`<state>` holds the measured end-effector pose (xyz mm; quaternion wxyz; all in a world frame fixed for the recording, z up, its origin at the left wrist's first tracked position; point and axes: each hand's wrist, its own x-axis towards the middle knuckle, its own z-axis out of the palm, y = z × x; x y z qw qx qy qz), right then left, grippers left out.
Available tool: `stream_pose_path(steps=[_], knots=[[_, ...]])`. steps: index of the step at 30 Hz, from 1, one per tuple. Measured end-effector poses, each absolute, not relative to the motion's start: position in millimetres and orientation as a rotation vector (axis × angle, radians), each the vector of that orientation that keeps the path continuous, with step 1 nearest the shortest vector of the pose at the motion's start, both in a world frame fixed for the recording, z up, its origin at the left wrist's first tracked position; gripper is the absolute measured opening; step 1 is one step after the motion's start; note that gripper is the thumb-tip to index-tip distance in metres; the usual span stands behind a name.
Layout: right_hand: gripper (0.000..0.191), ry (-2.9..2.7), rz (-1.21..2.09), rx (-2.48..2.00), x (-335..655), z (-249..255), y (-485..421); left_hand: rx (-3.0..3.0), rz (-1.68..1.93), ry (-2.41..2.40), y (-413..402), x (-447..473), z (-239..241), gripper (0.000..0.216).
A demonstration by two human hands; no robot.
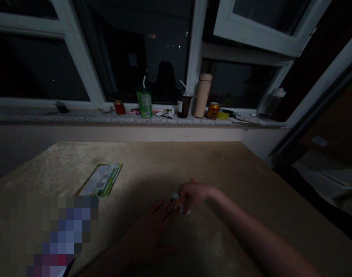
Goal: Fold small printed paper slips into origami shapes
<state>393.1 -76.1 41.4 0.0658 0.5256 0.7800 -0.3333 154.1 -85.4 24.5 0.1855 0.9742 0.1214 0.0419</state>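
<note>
A small flat colourful piece (178, 204), perhaps a bit of printed paper, lies on the wooden table (144, 159) between my hands. My left hand (154, 227) rests palm down with its fingers stretched out, their tips touching the piece's left side. From the right, my right hand (193, 192) comes over the piece with curled, closed fingers. Those fingers cover part of it, and what they pinch, if anything, is hidden. The dim light leaves my left hand mostly in shadow.
A green printed packet or card (102, 180) lies at the table's left, behind a blurred-out patch. On the window sill (106, 120) stand a green cup (145, 103), a dark drink cup (184, 105), a tall flask (203, 96), an orange can (213, 110) and a red jar (119, 107).
</note>
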Motion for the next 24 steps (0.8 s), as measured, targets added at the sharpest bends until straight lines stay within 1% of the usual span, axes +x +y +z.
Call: stream_pose_path(steps=[5,7,10,13,16,21,24], knots=[[0.017,2.314,-1.004,1.653,390.8,44.3,-80.2,2.759,0.119,0.356,-88.4,155.1,24.9,0.088],[0.020,2.329,-1.024,1.750,391.5,41.9,-84.8,2.765,0.096,0.394,-91.0,155.5,25.4,0.089],[0.028,2.411,-1.061,1.910,393.9,35.4,-94.1,2.769,0.096,0.452,-94.5,155.2,25.3,0.083],[0.033,2.503,-1.028,2.059,397.0,28.2,-103.0,2.774,0.119,0.481,-96.5,154.2,25.1,0.079],[0.031,2.622,-0.984,2.107,399.9,21.1,-109.4,2.797,0.114,0.482,-96.5,152.8,25.4,0.079],[0.020,2.798,-0.840,2.144,400.3,12.6,-122.6,2.813,0.129,0.451,-94.6,151.2,24.0,0.080],[0.016,2.934,-0.592,2.154,394.8,13.6,-137.7,2.812,0.110,0.454,-94.3,151.3,22.0,0.083]])
